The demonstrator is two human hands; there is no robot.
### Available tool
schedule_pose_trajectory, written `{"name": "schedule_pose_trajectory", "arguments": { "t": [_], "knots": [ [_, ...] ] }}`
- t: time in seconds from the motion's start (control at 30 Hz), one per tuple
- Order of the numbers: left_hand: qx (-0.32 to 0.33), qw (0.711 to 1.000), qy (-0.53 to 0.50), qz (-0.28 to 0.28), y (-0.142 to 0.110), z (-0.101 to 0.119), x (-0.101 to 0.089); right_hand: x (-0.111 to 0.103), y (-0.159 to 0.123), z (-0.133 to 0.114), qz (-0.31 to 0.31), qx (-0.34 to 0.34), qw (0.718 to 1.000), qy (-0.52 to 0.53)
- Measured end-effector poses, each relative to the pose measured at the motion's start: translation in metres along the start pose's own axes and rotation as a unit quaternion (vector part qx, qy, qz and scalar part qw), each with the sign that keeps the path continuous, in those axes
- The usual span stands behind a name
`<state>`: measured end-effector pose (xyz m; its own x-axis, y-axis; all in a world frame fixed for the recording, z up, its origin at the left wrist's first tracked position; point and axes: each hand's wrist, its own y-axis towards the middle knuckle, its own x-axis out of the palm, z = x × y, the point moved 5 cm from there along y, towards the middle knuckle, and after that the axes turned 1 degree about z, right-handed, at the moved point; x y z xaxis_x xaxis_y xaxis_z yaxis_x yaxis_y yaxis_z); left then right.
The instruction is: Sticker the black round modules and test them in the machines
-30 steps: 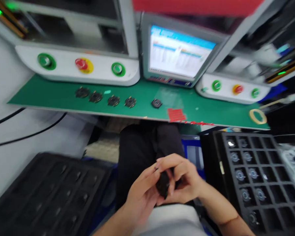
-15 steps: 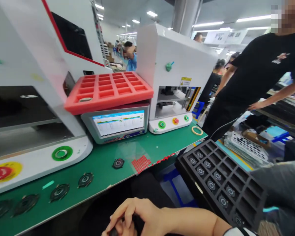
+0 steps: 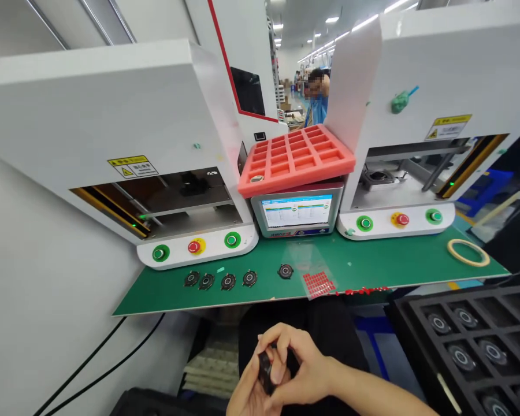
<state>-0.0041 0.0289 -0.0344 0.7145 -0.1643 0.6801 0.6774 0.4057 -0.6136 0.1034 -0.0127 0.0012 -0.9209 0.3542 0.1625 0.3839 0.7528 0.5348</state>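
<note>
Small black rounded part point(image 3: 265, 372) is between both bare hands, well in front of the grey-framed monitor point(image 3: 297, 211); fingers cover most of it, only a dark edge shows, full shape unclear. Right hand point(image 3: 301, 361): fingers curled in, closed on the part. Left hand point(image 3: 250, 388): fingers narrowed around the same part, some hidden by the right hand, wrist cut off at the bottom. Green tabletop point(image 3: 394, 260) under the monitor: one round black lugged disc point(image 3: 285, 271) just in front of it, four similar black discs point(image 3: 228, 281) in a row front-left, clear sheet with small red stickers point(image 3: 319, 284) front-right. Black foam tray point(image 3: 420, 346), pockets holding round dark parts point(image 3: 461, 357), is further front-right of the monitor, cut off right and bottom. Monitor text too small to read.
</note>
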Motion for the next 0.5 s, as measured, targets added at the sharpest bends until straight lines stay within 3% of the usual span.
{"name": "schedule_pose_trajectory", "arguments": {
  "t": [0.17, 0.23, 0.27, 0.3, 0.33, 0.37, 0.4, 0.5],
  "knots": [
    [-0.002, 0.995, 0.084, -0.044, 0.009, -0.038, 0.052, -0.045, -0.033, -0.011, 0.113, 0.026, 0.993, -0.022],
    [-0.005, 0.979, 0.185, -0.086, 0.021, -0.053, 0.071, -0.07, -0.049, -0.016, 0.181, 0.035, 0.982, -0.037],
    [0.016, 0.952, 0.284, -0.109, 0.029, -0.056, 0.079, -0.082, -0.055, -0.018, 0.21, 0.042, 0.976, -0.045],
    [0.055, 0.903, 0.406, -0.129, 0.039, -0.054, 0.086, -0.093, -0.06, -0.02, 0.234, 0.049, 0.97, -0.052],
    [0.105, 0.833, 0.525, -0.141, 0.05, -0.048, 0.091, -0.104, -0.064, -0.021, 0.253, 0.055, 0.964, -0.057],
    [0.163, 0.743, 0.633, -0.145, 0.061, -0.038, 0.096, -0.113, -0.066, -0.022, 0.268, 0.06, 0.959, -0.065],
    [0.207, 0.673, 0.696, -0.136, 0.075, -0.024, 0.1, -0.123, -0.067, -0.023, 0.279, 0.062, 0.955, -0.078],
    [0.269, 0.575, 0.767, -0.097, 0.122, 0.027, 0.105, -0.145, -0.069, -0.027, 0.303, 0.053, 0.943, -0.127]
  ]
}}
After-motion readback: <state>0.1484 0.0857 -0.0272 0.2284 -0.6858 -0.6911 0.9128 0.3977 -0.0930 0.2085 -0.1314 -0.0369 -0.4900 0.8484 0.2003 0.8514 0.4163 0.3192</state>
